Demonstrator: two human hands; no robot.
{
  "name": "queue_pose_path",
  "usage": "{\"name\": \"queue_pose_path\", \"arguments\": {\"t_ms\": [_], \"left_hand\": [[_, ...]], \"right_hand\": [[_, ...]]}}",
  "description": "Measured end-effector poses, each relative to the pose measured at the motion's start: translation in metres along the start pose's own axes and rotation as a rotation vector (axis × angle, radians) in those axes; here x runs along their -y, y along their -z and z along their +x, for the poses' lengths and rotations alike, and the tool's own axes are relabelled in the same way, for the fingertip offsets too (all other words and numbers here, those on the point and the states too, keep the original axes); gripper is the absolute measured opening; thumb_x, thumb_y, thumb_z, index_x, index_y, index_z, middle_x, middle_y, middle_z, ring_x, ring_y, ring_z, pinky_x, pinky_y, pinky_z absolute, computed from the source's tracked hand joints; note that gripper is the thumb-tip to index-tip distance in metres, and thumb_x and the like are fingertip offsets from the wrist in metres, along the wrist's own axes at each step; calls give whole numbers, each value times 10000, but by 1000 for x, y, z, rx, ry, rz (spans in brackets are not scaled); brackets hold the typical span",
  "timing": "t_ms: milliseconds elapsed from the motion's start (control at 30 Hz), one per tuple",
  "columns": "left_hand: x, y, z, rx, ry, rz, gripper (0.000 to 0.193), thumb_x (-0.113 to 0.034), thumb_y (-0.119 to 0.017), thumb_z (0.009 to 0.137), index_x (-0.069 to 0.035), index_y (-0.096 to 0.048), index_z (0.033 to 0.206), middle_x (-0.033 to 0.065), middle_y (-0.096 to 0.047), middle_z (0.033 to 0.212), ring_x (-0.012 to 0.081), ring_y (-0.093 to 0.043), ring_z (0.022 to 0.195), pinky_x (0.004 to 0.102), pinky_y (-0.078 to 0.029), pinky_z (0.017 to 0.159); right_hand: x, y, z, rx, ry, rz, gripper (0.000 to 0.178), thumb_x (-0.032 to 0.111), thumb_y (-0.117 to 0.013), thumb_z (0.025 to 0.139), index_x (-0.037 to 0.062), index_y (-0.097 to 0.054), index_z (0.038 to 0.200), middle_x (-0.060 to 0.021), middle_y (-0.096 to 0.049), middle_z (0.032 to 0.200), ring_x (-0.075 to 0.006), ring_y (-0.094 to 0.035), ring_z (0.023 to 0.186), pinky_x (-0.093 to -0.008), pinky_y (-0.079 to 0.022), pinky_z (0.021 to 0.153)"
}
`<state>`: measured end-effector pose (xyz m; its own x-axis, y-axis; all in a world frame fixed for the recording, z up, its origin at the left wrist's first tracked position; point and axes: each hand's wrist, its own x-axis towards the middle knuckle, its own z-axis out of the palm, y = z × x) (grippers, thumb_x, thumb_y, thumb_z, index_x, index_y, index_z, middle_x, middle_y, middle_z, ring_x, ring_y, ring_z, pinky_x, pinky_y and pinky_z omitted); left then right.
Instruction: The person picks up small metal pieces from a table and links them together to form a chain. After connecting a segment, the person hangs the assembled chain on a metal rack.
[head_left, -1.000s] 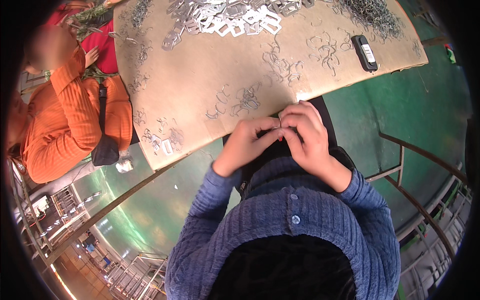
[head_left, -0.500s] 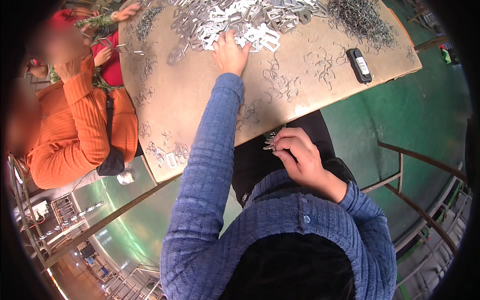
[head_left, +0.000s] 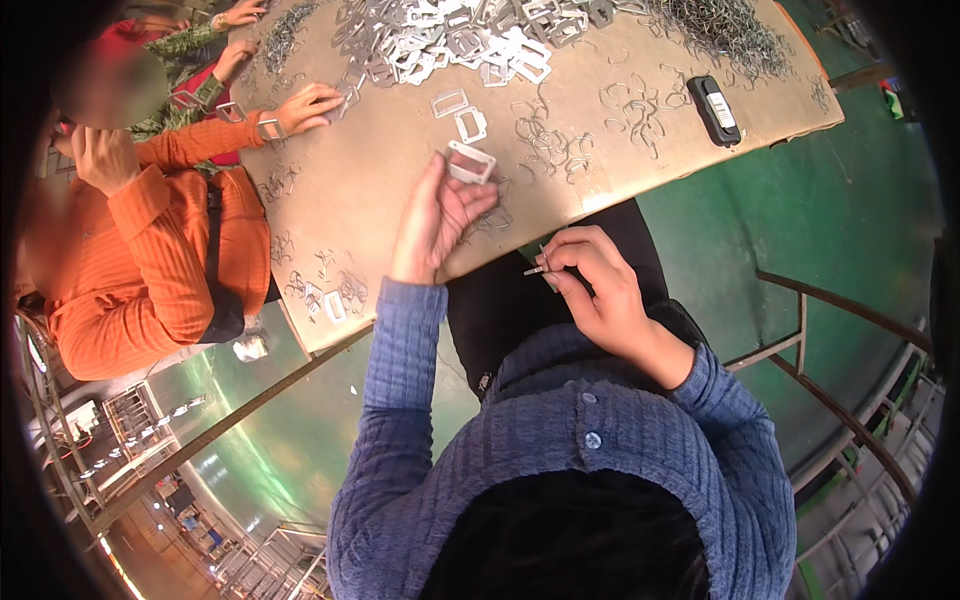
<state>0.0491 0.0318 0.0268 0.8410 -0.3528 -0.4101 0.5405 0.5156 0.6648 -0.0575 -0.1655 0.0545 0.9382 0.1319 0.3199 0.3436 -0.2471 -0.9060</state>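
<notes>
My left hand (head_left: 440, 220) is over the near part of the table, palm up. Between its thumb and fingers sits a rectangular metal frame (head_left: 471, 165), slightly blurred. Two similar frames, one a silver frame (head_left: 470, 125), lie on the table just beyond it. My right hand (head_left: 605, 295) is held above my lap, off the table's front edge. Its thumb and fingers pinch a small, thin metal piece (head_left: 538, 270), whose exact kind I cannot make out. Bent wire hooks (head_left: 550, 140) lie loose to the right of my left hand.
A heap of metal frames (head_left: 440, 45) covers the table's (head_left: 370, 190) far middle. A pile of wire hooks (head_left: 725, 35) is at far right, near a black device (head_left: 714, 111). At left sits a co-worker in orange (head_left: 165, 260), whose hand (head_left: 305, 108) reaches onto the table.
My left hand has come back from the heap toward me, now with a metal frame. Two frames lie apart from the heap. The co-worker's arm has stretched onto the table. My right hand stays nearly put.
</notes>
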Motion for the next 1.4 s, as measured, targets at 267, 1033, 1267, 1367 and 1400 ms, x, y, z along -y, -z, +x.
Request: {"name": "queue_pose_path", "arguments": {"t_ms": [267,1033,1267,1367,1400], "left_hand": [[15,-38,-54,77,-4,365,133,-72,-537,902,15,-581,993,45,-620,862,89,-541,612,216,-451,568],[38,-23,-94,-28,-529,1100,193,29,-651,753,-38,-670,934,77,-592,809,177,-584,715,270,-460,611],[46,-17,-94,24,-566,1108,177,50,-598,810,16,-654,974,74,-580,869,111,-579,680,211,-471,599],[46,-18,-94,19,-540,1109,171,46,-597,813,20,-653,973,73,-579,859,111,-580,673,211,-471,595],[46,-18,-94,22,-554,1118,167,44,-597,814,22,-652,969,73,-578,855,111,-580,669,212,-470,593]], "right_hand": [[-3,-2,-1,-12,6,-45,126,-27,-602,782,19,-576,896,-117,-555,935,-273,-597,748,-324,-489,606],[-51,22,60,130,-115,-334,160,167,-634,790,46,-586,884,-120,-585,870,-292,-602,734,-399,-471,654],[-110,-15,95,165,-324,-824,207,171,-591,800,-11,-577,896,-197,-589,941,-359,-612,866,-425,-502,744],[-112,-16,95,130,-324,-762,167,142,-571,803,3,-566,894,-207,-586,922,-370,-604,861,-433,-494,739],[-111,-15,93,70,-307,-716,146,122,-568,801,6,-562,890,-209,-586,910,-374,-601,855,-434,-492,736]]}}
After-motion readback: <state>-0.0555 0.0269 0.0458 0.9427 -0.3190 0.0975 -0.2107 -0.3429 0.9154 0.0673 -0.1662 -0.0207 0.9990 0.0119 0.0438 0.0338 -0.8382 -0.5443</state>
